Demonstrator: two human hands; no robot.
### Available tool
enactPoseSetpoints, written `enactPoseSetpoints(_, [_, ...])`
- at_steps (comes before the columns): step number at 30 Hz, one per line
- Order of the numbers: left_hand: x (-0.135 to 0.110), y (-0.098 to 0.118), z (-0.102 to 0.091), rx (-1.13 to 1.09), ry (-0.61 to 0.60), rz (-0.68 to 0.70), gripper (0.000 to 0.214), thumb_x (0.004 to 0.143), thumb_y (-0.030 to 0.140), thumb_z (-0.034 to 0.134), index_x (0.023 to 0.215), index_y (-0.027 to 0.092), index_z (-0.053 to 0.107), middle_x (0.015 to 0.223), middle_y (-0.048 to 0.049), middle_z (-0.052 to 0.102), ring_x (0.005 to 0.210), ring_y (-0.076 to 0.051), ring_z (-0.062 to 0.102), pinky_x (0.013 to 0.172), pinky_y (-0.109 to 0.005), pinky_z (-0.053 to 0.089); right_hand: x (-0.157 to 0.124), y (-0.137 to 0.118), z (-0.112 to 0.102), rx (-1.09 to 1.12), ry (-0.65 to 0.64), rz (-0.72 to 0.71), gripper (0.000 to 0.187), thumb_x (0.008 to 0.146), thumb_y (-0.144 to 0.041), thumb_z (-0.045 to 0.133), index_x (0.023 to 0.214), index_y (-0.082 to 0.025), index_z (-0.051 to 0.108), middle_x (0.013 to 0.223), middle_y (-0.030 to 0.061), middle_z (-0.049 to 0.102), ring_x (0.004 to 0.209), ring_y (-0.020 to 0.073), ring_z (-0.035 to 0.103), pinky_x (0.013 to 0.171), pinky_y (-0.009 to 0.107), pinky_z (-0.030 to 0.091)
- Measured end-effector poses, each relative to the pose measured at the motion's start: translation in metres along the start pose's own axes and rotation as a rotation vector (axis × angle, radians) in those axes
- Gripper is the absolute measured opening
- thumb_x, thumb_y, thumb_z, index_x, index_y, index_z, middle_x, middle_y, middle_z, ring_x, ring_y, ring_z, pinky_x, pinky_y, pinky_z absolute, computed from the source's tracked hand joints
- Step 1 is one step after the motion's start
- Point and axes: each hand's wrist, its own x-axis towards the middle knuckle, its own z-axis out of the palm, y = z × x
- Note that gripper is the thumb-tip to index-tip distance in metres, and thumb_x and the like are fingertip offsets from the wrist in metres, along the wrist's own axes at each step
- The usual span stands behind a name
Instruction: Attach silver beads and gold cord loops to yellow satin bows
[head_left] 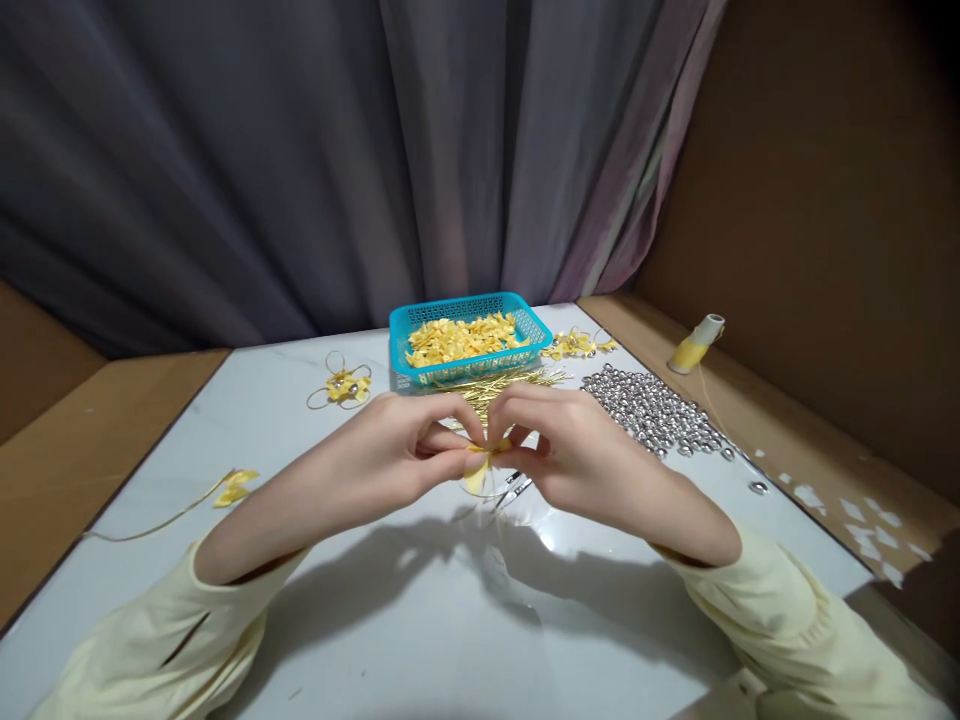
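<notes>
Over the middle of the white table, my left hand (405,445) and my right hand (559,435) meet fingertip to fingertip. Both are closed in a pinch on one small yellow fabric flower (476,478). A thin gold wire loop shows below it, partly hidden by my fingers. Just under my right fingers lies a pair of small scissors or tweezers (514,490); I cannot tell which. Behind my hands is a bundle of gold wires (517,385), partly covered by them.
A blue basket (397,345) of yellow fabric pieces stands at the back. Silver beads (652,410) are heaped on the right, near a thread spool (696,345). Wired flowers (346,386) lie left, others (577,344) beside the basket. A single yellow flower (236,487) with wire lies nearer left.
</notes>
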Motion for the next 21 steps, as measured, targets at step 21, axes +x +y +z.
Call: enactPoseSetpoints(21, [0.0047, 0.0018, -0.0009, -0.072, -0.028, -0.069, 0.016, 0.082, 0.032, 0.053, 0.089, 0.018, 0.056, 0.057, 0.0028, 0.058, 0.047, -0.009, 0.043, 0.043, -0.018, 0.031, -0.0007, 0.0024, 0.0018, -0.031, -0.008, 0.021, 0.02, 0.071, 0.004, 0.051, 0.072, -0.016, 0.053, 0.071, -0.0007, 0.057, 0.063, 0.0094, 0.048, 0.055, 0.019, 0.035])
